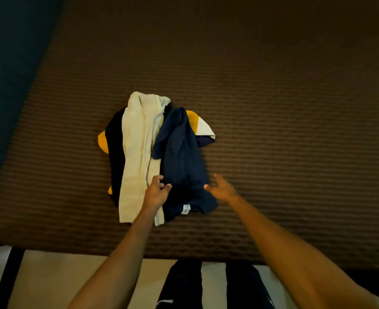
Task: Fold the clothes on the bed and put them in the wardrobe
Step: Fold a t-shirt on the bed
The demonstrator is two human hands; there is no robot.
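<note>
A small heap of clothes lies in the middle of the brown ribbed bed cover [273, 108]. On top are a cream garment [137, 148] on the left and a navy garment [182, 161] on the right. A black, yellow and white piece [200, 124] pokes out beneath them. My left hand [156, 192] hovers over the seam between the cream and navy garments, fingers loosely curled, holding nothing. My right hand [222, 189] reaches toward the navy garment's right edge with its fingers spread.
The bed's near edge runs across the bottom, with pale floor [50, 282] and my dark trouser legs [184, 286] below it. A dark teal surface [7, 85] borders the bed on the left.
</note>
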